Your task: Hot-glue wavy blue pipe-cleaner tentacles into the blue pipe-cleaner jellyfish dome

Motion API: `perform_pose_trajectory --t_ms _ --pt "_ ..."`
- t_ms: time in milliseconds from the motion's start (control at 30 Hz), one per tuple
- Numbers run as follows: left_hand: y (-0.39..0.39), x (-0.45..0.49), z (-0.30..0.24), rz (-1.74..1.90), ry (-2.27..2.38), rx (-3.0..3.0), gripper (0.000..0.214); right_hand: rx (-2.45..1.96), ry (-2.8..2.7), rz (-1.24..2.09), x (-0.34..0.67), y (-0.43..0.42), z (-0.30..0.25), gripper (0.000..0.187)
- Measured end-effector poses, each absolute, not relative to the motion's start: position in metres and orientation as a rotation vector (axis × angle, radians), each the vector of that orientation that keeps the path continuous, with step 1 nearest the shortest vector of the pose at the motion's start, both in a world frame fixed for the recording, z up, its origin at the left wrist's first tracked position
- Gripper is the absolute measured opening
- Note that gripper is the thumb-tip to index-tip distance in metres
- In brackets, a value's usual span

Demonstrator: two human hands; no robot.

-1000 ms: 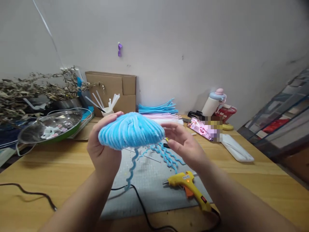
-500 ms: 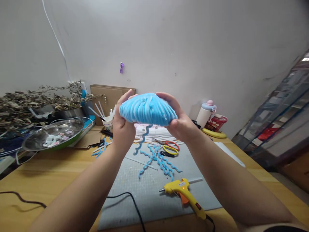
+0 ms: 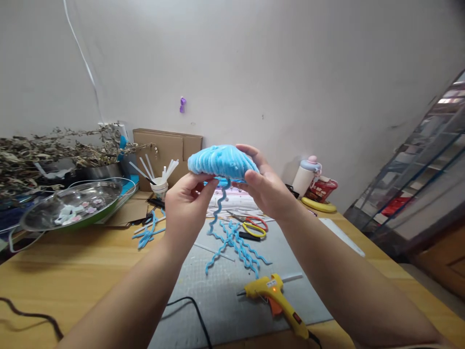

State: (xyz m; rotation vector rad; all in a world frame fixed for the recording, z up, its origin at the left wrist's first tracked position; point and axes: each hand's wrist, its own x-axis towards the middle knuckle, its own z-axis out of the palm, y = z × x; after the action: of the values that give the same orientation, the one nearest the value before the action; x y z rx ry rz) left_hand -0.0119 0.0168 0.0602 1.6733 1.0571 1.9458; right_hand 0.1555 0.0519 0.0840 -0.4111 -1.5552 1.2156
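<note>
A light-blue dome of fuzzy pipe cleaners [image 3: 221, 160] is held up in front of the wall. My right hand [image 3: 271, 186] grips its right side, fingers behind and thumb at the near edge. Beneath its left edge is my left hand [image 3: 189, 198], fingers closed against the underside; the fingertips are partly hidden. One wavy blue pipe cleaner [image 3: 218, 206] hangs from the underside close to the left thumb. Below, several wavy pipe cleaners [image 3: 232, 242] lie in a heap on the grey cutting mat [image 3: 196, 310]. A yellow glue gun [image 3: 274, 288], its light glowing orange, rests nearer me.
Scissors [image 3: 254, 225] lie behind the heap. To the left are straight blue pipe cleaners [image 3: 148, 235], a metal pan [image 3: 32, 220] and a cup of glue sticks [image 3: 159, 186]. A bottle [image 3: 305, 179] stands at back right. A black cable [image 3: 198, 310] crosses the mat.
My left hand has shifted from the dome's left side to underneath it. The dome has tilted and sits slightly lower; my right hand still grips it. The view has moved slightly.
</note>
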Motion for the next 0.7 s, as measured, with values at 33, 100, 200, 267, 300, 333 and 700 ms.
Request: perform_pose_trajectory --t_ms 33,100,200,267,300,333,700 --pt "0.016 -0.01 0.061 1.936 1.068 1.674 0.011 -0.417 -1.555 1.225 0.154 0.051 0.083 0.061" --pt "0.015 -0.007 0.062 1.909 1.103 1.672 0.008 -0.424 -1.556 1.243 0.151 0.048 0.079 0.063" --pt "0.014 -0.006 0.062 1.864 1.158 1.67 0.008 -0.415 -1.566 1.252 0.148 0.047 0.074 0.063" --pt "0.012 -0.006 0.061 1.84 1.179 1.667 0.01 -0.398 -1.575 1.244 0.146 0.047 0.071 0.062" --pt "0.011 -0.005 0.061 1.83 1.182 1.663 0.011 -0.387 -1.581 1.234 0.145 0.048 0.07 0.061" --pt "0.011 -0.005 0.061 1.823 1.184 1.657 0.011 -0.377 -1.589 1.218 0.144 0.048 0.069 0.06" --pt "0.01 0.001 0.058 1.778 1.035 1.398 0.008 -0.336 -1.664 1.06 0.144 0.054 0.067 0.061"
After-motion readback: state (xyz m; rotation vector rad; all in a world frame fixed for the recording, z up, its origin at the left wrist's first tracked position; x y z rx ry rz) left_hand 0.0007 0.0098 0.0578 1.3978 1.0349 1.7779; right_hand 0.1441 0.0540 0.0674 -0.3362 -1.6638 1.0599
